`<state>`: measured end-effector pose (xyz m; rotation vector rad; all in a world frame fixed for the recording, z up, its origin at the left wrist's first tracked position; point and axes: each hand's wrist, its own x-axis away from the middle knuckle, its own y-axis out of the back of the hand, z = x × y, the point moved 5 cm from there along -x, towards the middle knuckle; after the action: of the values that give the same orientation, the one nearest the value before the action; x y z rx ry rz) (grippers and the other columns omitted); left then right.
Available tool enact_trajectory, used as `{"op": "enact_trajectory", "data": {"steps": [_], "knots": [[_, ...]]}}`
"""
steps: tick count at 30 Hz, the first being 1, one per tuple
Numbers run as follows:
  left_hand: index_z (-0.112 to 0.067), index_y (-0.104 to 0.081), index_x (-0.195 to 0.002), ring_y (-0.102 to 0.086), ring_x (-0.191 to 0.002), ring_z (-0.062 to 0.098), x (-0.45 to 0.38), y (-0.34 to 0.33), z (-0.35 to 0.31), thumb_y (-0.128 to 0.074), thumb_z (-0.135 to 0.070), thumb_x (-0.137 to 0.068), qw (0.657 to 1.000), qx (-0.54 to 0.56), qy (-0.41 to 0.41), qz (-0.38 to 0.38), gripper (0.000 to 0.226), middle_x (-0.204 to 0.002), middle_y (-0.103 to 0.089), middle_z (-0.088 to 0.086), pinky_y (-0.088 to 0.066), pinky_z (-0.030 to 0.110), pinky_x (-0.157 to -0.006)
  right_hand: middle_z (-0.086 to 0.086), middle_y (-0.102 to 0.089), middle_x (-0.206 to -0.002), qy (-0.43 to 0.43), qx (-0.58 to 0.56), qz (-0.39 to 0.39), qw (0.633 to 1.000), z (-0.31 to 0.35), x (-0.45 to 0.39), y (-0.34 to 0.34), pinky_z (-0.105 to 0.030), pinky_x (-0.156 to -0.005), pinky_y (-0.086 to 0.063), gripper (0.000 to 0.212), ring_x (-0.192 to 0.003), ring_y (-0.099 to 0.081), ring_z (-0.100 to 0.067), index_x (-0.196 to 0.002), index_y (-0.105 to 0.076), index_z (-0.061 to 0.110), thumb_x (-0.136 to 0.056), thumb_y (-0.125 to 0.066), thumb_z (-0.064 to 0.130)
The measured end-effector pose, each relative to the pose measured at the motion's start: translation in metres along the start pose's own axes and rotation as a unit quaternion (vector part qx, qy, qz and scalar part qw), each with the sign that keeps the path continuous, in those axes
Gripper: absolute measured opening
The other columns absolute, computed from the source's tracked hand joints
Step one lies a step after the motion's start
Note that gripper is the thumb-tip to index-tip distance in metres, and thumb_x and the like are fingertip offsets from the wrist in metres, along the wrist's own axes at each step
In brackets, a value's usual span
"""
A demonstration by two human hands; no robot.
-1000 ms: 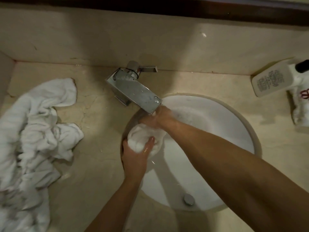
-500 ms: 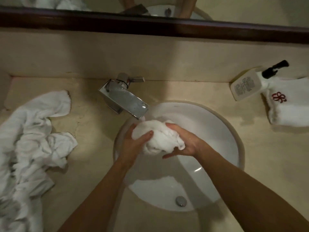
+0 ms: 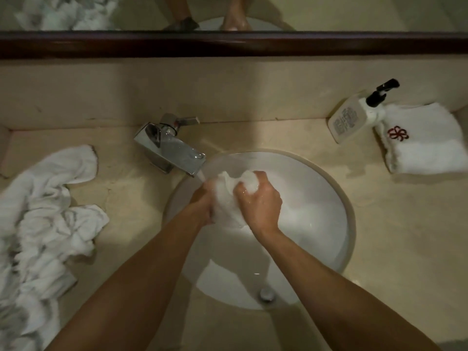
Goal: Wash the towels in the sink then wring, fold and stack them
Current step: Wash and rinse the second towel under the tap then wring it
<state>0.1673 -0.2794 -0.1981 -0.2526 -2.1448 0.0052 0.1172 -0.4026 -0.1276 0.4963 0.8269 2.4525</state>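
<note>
We are in the washing stage, by our reading. Both hands work one small white towel (image 3: pixel 225 198) inside the sink (image 3: pixel 349 224), just under the spout of the tap (image 3: pixel 174 153), where a thin stream of water appears to run onto the cloth. Our left hand (image 3: pixel 202 203) is on the tap side of the bundle with its fingers curled into the cloth, though they are partly hidden. Our right hand (image 3: pixel 258 201) is on the far side from the tap, fingers closed round a bunched wad of it that pokes out above the knuckles. So both hands grip the same towel.

One folded towel (image 3: pixel 425 150) with a red flower mark lies on the tabletop (image 3: pixel 379 249) well to the right of the sink, beside a pump bottle (image 3: pixel 349 120); we judge that one finished, the start of the stack. To the left of the sink a crumpled heap of towels (image 3: pixel 45 211) lies on the tabletop, probably unwashed.

This towel has yet to be wrung, folded and stacked, and then the heap follows. Most of the work seems to be ahead of us.
</note>
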Motion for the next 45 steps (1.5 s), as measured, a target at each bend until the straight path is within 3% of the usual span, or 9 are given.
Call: {"op": "enact_trajectory", "data": {"steps": [6, 11, 16, 20, 25, 28, 32, 40, 45], "knots": [[-0.019, -0.072, -0.104, -0.073, -0.087, 0.024, 0.02, 0.0, 0.008, -0.07, -0.067, -0.063, 0.997, 0.05, -0.02, -0.064, 0.063, -0.096, -0.076, 0.002, -0.059, 0.037, -0.077, -0.001, -0.067, -0.116, -0.083, -0.076, 0.041, 0.993, -0.026, 0.007, 0.007, -0.039, -0.093, -0.052, 0.049, -0.103, -0.063, -0.024, -0.131, -0.051, 0.031, -0.087, -0.066, 0.044], [-0.04, -0.065, -0.116, -0.064, -0.11, 0.016, 0.051, 0.005, 0.005, -0.07, -0.064, -0.063, 0.978, 0.011, -0.2, -0.059, 0.059, -0.12, -0.068, -0.006, -0.051, 0.04, -0.099, -0.007, -0.072, -0.108, -0.365, -0.413, 0.066, 0.832, -0.052, 0.03, -0.009, -0.051, -0.088, -0.059, 0.041, -0.097, -0.071, -0.029, -0.114, -0.063, 0.029, -0.079, -0.08, 0.038], [-0.039, -0.055, -0.115, -0.056, -0.102, -0.009, 0.067, 0.016, 0.012, -0.079, -0.053, -0.073, 0.917, -0.184, -0.336, -0.116, 0.05, -0.107, -0.061, -0.025, -0.041, 0.004, -0.083, -0.006, -0.07, -0.111, -0.353, -0.345, 0.032, 0.869, -0.055, 0.034, -0.019, -0.045, -0.087, -0.059, 0.048, -0.098, -0.067, -0.028, -0.115, -0.064, 0.023, -0.076, -0.075, 0.049], [-0.025, -0.066, -0.099, -0.068, -0.092, 0.011, 0.058, 0.016, 0.015, -0.074, -0.05, -0.079, 0.954, 0.057, -0.206, -0.211, 0.033, -0.09, -0.069, -0.014, -0.052, 0.021, -0.077, 0.002, -0.06, -0.097, -0.188, -0.142, -0.02, 0.972, -0.025, 0.02, -0.006, -0.034, -0.085, -0.049, 0.038, -0.097, -0.06, -0.028, -0.119, -0.061, 0.021, -0.088, -0.068, 0.042], [-0.012, -0.069, -0.114, -0.069, -0.102, 0.033, 0.026, -0.004, 0.029, -0.073, -0.05, -0.071, 0.979, 0.201, 0.023, 0.015, 0.058, -0.114, -0.07, 0.014, -0.05, 0.056, -0.095, 0.005, -0.062, -0.086, 0.058, 0.068, 0.001, 0.996, 0.019, -0.001, 0.011, -0.027, -0.067, -0.037, 0.037, -0.074, -0.054, -0.02, -0.1, -0.062, 0.017, -0.081, -0.054, 0.049], [-0.011, -0.068, -0.099, -0.064, -0.089, 0.03, 0.018, -0.018, 0.025, -0.064, -0.035, -0.08, 0.977, 0.158, 0.035, 0.138, 0.031, -0.098, -0.066, 0.016, -0.049, 0.042, -0.084, 0.004, -0.064, -0.083, 0.144, 0.13, 0.03, 0.98, 0.025, -0.007, 0.01, -0.029, -0.062, -0.039, 0.046, -0.068, -0.055, -0.019, -0.09, -0.057, 0.018, -0.075, -0.039, 0.057], [-0.014, -0.066, -0.084, -0.058, -0.078, 0.018, 0.013, -0.021, 0.028, -0.064, -0.037, -0.08, 0.962, 0.076, 0.129, 0.229, 0.024, -0.083, -0.06, 0.005, -0.041, 0.028, -0.068, -0.001, -0.061, -0.078, 0.216, 0.175, 0.064, 0.958, 0.02, -0.009, 0.008, -0.031, -0.059, -0.029, 0.028, -0.067, -0.056, -0.028, -0.082, -0.043, 0.019, -0.081, -0.055, 0.045], [-0.017, -0.07, -0.105, -0.07, -0.093, 0.022, 0.013, -0.01, 0.027, -0.052, -0.057, -0.09, 0.985, 0.068, 0.083, 0.134, 0.046, -0.103, -0.073, 0.006, -0.056, 0.037, -0.08, -0.002, -0.063, -0.087, 0.161, 0.156, 0.064, 0.973, 0.008, -0.01, 0.008, -0.033, -0.065, -0.04, 0.048, -0.076, -0.058, -0.026, -0.099, -0.057, 0.016, -0.08, -0.046, 0.059], [-0.041, -0.039, -0.143, -0.06, -0.115, 0.011, 0.051, 0.007, 0.013, -0.07, -0.041, -0.085, 0.973, 0.024, -0.231, 0.007, 0.065, -0.142, -0.049, -0.012, -0.058, 0.031, -0.074, 0.004, -0.067, -0.092, -0.144, -0.077, 0.107, 0.981, -0.014, -0.02, 0.019, -0.039, -0.081, -0.055, 0.015, -0.088, -0.065, -0.021, -0.092, -0.063, 0.032, -0.085, -0.067, 0.044]]}}
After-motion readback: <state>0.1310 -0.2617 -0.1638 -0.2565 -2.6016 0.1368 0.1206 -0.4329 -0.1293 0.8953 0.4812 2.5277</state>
